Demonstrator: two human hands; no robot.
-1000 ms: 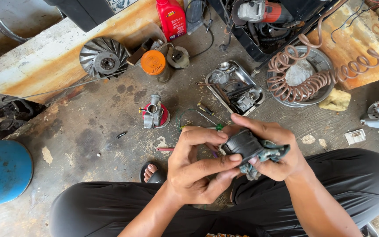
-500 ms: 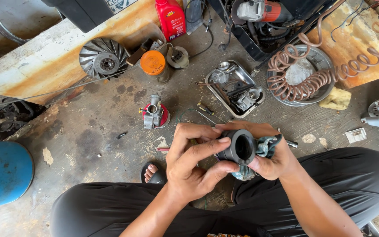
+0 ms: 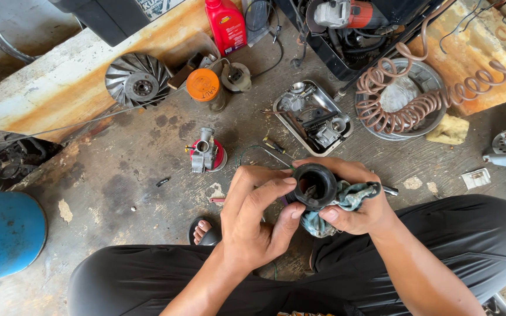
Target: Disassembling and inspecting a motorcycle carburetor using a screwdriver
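The floor (image 3: pixel 118 169) is stained, cracked concrete, with a rusty, paint-worn ledge (image 3: pixel 54 93) running across the upper left. A person sits on it in black trousers, one sandalled foot (image 3: pixel 205 230) showing between the knees.

The left hand (image 3: pixel 253 225) and the right hand (image 3: pixel 355 199) meet just above the lap, and together they hold a black rubber tube (image 3: pixel 314 186) with its round opening facing up. The left hand is closed on it, thumb and forefinger pinching the near rim. The right hand wraps around the far side and also clutches a greenish rag (image 3: pixel 335 205) bunched under and beside the tube.

Taking the tube as the landmark: just beyond it on the floor lies a metal tray (image 3: pixel 291 126) full of small engine parts. To the upper left of the tube a carburetor (image 3: pixel 204 153) stands on a red lid. Farther beyond that sit an orange-capped jar (image 3: pixel 203 88) and a grey finned fan wheel (image 3: pixel 137 82), and a red oil bottle (image 3: pixel 226 24) stands at the far edge. To the upper right of the tube a coiled air hose (image 3: pixel 393 111) lies over a round metal pan (image 3: pixel 426 76). Far to the left of the tube stands a blue barrel (image 3: pixel 1 234).
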